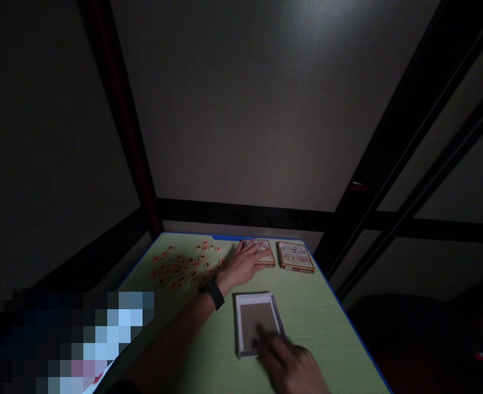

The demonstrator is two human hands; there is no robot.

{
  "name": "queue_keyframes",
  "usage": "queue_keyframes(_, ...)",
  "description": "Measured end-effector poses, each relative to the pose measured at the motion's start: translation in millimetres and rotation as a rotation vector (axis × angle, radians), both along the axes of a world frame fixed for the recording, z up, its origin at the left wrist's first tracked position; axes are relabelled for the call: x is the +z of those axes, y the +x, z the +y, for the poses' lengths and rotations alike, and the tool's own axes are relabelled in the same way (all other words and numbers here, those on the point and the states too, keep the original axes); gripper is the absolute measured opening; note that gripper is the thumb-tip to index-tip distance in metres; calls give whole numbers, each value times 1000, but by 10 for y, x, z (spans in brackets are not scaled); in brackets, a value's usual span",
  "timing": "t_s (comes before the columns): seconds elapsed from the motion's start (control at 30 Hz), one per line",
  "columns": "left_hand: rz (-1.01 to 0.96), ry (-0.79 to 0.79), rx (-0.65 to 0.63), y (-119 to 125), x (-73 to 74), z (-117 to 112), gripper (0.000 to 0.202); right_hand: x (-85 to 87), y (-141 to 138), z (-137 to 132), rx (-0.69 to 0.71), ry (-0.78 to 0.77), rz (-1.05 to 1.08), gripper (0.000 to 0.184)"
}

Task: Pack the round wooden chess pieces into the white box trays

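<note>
My left hand (245, 261), with a dark watch on its wrist, reaches across the green table (315, 317) and rests with fingers stretched out on an orange box (266, 256) at the far edge. Another orange box (294, 256) lies just right of it. My right hand (291, 364) lies near the table's front, its fingers extended onto the lower edge of an open white tray (258, 323) with a grey-brown floor. Neither hand grips anything that I can see.
Several small round orange tokens (184, 265) are spread over the far left of the table. The table has a blue rim. Dark frame bars (389, 164) and a red post (122, 120) rise behind it. The room is dim.
</note>
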State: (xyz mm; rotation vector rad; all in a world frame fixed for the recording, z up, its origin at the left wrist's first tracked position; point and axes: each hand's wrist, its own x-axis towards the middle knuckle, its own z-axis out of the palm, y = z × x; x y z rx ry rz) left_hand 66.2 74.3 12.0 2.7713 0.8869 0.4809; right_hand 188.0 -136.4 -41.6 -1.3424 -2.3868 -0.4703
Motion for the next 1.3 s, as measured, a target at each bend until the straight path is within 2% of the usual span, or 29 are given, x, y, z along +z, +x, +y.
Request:
queue_keyframes(0.13, -108, 31, 66, -328, 34, -376, 42, -6, -196, 164, -26, -36, 65, 18)
queue_keyframes(0.27, -88, 56, 161, -615, -34, -734, 35, -16, -344, 221, -30, -96, 127, 12)
queue_keyframes(0.43, -42, 15, 164, -750, -119, -969, 34, -32, -401, 197, -48, -133, 138, 10)
queue_keyframes(0.5, -46, -33, 159, -765, -136, -993, 35, 70, -383, 196, -26, -191, 190, 15)
queue_keyframes(0.6, -51, -103, 151, -787, -165, -982, 37, 362, -318, 297, 24, -321, 356, 24)
queue_keyframes(0.7, -63, -88, 133, -815, -194, -945, 30, 651, -224, 609, 12, -350, 480, 34)
queue_keyframes(0.8, -135, -26, 164, -844, -176, -889, 27, 778, -179, 1113, -8, -396, 483, 24)
queue_keyframes(0.9, -142, 31, 280, -889, -97, -815, 31, 774, -276, 1661, -27, -425, 361, 25)
queue_keyframes(1.03, 35, 76, 530, -993, -19, -711, 32, 718, -609, 2220, 16, -473, 243, 32)
queue_keyframes(1.13, 123, 46, 645, -1060, -39, -656, 33, 662, -865, 2453, 100, -508, 161, 36)
queue_keyframes(1.3, 202, 14, 646, -1070, -99, -635, 33, 573, -1021, 2598, 165, -541, 88, 29)
